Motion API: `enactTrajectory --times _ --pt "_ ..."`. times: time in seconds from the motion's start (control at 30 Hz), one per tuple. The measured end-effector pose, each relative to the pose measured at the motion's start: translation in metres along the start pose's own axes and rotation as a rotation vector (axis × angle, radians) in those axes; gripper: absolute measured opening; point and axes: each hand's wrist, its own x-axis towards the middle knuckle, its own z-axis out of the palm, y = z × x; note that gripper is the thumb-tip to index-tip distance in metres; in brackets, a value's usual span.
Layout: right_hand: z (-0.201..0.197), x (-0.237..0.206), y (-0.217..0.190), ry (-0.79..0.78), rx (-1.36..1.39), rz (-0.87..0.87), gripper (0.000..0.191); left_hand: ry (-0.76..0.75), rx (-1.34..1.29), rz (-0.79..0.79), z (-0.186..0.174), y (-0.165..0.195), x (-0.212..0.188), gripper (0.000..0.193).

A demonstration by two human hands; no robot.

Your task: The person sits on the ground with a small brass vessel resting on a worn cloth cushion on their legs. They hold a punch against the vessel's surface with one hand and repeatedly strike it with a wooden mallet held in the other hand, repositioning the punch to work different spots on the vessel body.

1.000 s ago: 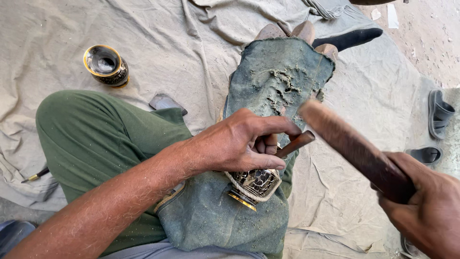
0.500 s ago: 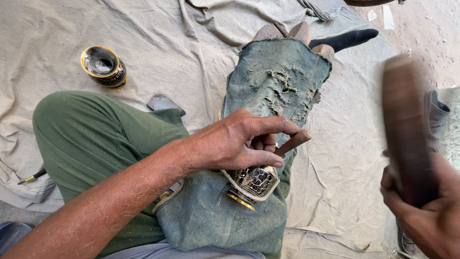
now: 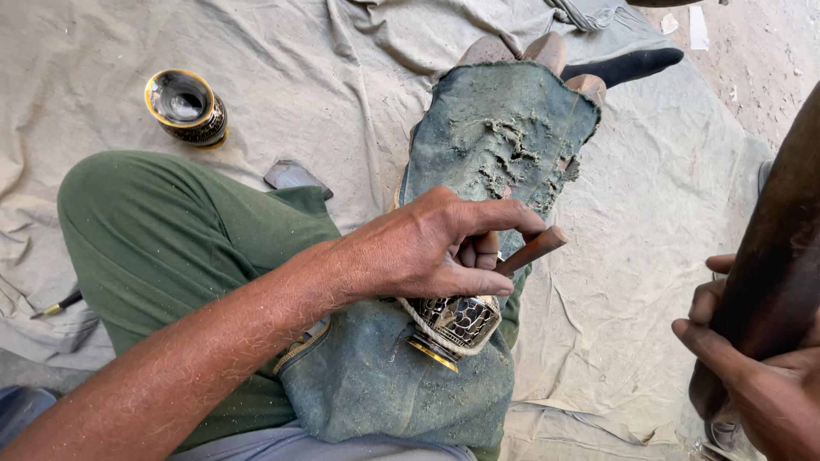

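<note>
Pinning rigid, thin-walled brass pot (image 3: 457, 323) on lap, left hand (image 3: 444, 248) clamped on punch (image 3: 534, 249); right hand (image 3: 760, 384) grips heavy mallet (image 3: 781, 256).

Change over the last second. The right hand (image 3: 756, 388), closed round a dark brown wooden mallet (image 3: 773, 256), has swung that mallet away from the work: a second ago its head lay slanted just above the short wooden-handled punch (image 3: 531, 250); half a second ago it stood blurred and upright at the right; now it rises along the right edge, well apart from the punch, its top out of view. The right hand has shifted lower and nearer the frame's corner.
</note>
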Motion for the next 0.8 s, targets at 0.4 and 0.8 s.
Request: enactTrajectory --times 0.4,0.8 --pt "-0.010 -0.003 0.010 -0.079 -0.190 0.048 0.047 -0.022 -0.018 0.052 -0.001 -0.003 -0.003 0.059" --pt "-0.008 0.005 0.012 -0.066 -0.225 0.087 0.047 0.011 -0.023 0.015 0.001 -0.005 0.000 0.060"
